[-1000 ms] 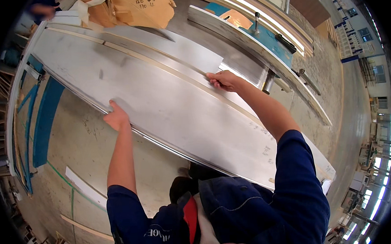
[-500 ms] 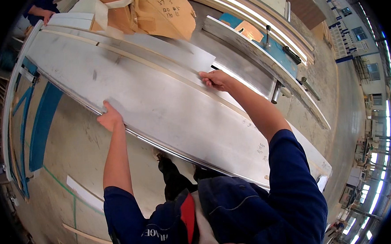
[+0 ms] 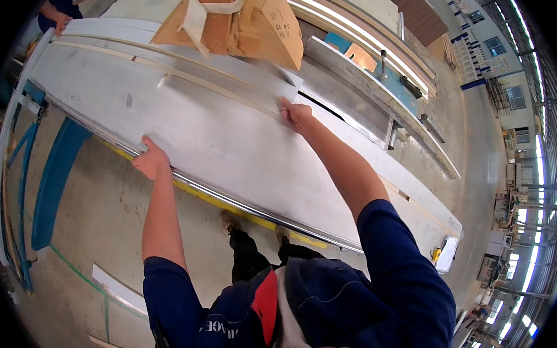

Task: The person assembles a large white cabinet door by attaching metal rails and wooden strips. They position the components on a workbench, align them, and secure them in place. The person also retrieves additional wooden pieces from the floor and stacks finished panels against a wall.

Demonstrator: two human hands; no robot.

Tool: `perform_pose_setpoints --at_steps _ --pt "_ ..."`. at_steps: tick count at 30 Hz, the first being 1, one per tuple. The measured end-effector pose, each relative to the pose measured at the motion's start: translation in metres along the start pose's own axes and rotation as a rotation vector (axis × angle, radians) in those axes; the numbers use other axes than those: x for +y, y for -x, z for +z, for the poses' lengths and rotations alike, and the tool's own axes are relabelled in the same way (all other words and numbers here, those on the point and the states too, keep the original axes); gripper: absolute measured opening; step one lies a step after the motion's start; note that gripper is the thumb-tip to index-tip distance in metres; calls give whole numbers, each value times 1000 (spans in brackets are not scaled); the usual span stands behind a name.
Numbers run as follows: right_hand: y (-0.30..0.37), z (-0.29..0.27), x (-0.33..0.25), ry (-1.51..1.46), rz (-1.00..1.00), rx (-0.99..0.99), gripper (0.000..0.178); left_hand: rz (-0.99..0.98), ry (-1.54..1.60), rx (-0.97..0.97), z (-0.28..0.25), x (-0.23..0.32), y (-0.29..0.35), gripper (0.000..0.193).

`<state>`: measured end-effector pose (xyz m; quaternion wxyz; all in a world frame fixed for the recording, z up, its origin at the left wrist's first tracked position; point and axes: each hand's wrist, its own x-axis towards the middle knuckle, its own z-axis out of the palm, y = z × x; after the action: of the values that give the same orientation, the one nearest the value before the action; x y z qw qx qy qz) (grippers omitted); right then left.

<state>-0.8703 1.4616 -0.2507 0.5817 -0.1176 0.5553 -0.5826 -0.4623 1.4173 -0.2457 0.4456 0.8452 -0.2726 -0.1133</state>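
Long grey panel (image 3: 226, 142) between both hands (image 3: 152, 160) (image 3: 296, 115)

Handwritten figures (image 3: 279, 24) (rows slanting) on brown cardboard box (image 3: 262, 33); white letters (image 3: 218, 329) on navy jacket (image 3: 325, 291)

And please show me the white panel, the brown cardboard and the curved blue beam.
White panel (image 3: 226, 145), head view: its upper face.
Brown cardboard (image 3: 272, 34), head view: its right-hand side.
Curved blue beam (image 3: 54, 179), head view: its middle.

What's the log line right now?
left hand: at near edge of pale panel | right hand: by cream strip | co-worker's hand: upper left
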Motion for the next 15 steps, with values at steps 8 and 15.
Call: perform_pose_setpoints --at_steps 8,15 --pt "-15 -3 1 -30 20 10 32 -12 -38 -54 13 -1 -18 95" --pt "20 63 40 911 -513 205 42 1 -1 -89 16 -7 -74 82"
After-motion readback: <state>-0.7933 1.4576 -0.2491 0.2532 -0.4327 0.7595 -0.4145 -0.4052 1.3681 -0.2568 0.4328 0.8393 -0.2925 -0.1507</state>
